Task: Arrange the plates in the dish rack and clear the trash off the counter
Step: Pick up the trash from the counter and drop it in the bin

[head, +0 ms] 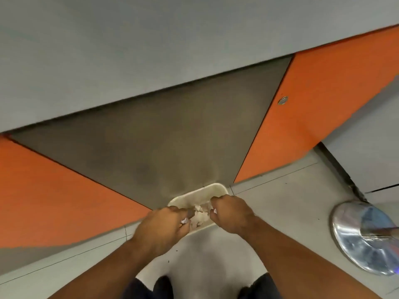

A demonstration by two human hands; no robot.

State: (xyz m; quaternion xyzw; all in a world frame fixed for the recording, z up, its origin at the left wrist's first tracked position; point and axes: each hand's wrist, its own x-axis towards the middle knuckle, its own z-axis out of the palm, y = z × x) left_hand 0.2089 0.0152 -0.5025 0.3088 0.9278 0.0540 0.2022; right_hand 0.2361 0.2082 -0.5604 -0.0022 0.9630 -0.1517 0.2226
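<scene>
Trash (199, 215), crumpled paper probably, sits in white bin (216, 189) on floor by cabinet opening. My left grip (160, 228) and right grip (230, 213), both closed, pinch scraps over bin for dropping.

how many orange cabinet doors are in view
2. One orange door is on the left, the other on the right with a round metal fitting; a grey panel sits between them. More may lie out of frame.
</scene>
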